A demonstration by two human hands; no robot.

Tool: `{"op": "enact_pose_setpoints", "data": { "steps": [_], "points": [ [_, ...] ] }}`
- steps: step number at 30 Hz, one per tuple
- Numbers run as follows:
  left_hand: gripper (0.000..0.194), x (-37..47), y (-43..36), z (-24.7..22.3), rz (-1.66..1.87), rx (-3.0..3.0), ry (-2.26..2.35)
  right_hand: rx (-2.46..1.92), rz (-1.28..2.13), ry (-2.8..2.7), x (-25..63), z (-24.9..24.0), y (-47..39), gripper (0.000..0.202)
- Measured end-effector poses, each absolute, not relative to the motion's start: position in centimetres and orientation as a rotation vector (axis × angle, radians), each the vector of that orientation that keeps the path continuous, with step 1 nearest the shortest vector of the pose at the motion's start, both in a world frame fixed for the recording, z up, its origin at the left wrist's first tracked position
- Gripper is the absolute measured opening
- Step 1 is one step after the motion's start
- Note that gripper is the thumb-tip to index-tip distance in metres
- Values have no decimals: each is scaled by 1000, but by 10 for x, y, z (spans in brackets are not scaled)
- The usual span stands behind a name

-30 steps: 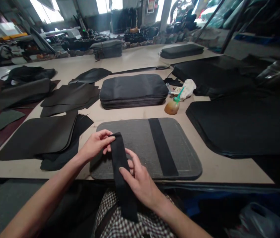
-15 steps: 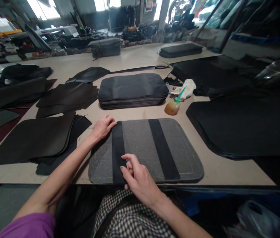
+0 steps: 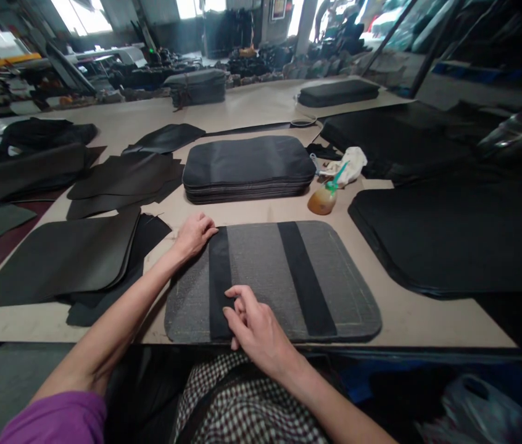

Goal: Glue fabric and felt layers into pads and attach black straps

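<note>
A grey rounded panel lies flat at the table's front edge, with a left black strip and a right black strip across it. My left hand rests at the panel's far left edge, its fingers bent together at the top end of the left strip; what they pinch, if anything, is hidden. Over the lower part of that same strip is my right hand, thumb and forefinger apart, the other fingers curled, nothing visible between them.
Behind the panel sits a stack of black panels. A bottle of amber liquid with a green nozzle stands beside a white cloth. Dark sheets lie left, a large black stack right, on the beige table.
My right hand has shifted very slightly to the left over the strip. My left hand stays at the strip's far end.
</note>
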State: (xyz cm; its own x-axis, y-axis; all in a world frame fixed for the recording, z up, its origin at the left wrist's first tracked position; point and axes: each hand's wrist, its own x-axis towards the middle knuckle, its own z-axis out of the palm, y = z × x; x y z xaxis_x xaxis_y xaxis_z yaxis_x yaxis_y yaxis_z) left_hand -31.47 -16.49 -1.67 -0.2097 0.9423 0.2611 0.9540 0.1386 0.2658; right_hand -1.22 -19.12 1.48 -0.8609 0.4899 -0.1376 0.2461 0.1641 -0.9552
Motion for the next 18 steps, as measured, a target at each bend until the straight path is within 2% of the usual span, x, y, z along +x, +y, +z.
{"op": "enact_pose_setpoints", "data": {
  "steps": [10, 18],
  "points": [
    [12, -306, -166, -19, -498, -1895, -2290, -739, 1746, -2238, -13, 11, -190, 14],
    [34, -292, -174, -16, -323, -1996, -2101, -751, 1767, -2249, -15, 10, -195, 13]
  ]
}}
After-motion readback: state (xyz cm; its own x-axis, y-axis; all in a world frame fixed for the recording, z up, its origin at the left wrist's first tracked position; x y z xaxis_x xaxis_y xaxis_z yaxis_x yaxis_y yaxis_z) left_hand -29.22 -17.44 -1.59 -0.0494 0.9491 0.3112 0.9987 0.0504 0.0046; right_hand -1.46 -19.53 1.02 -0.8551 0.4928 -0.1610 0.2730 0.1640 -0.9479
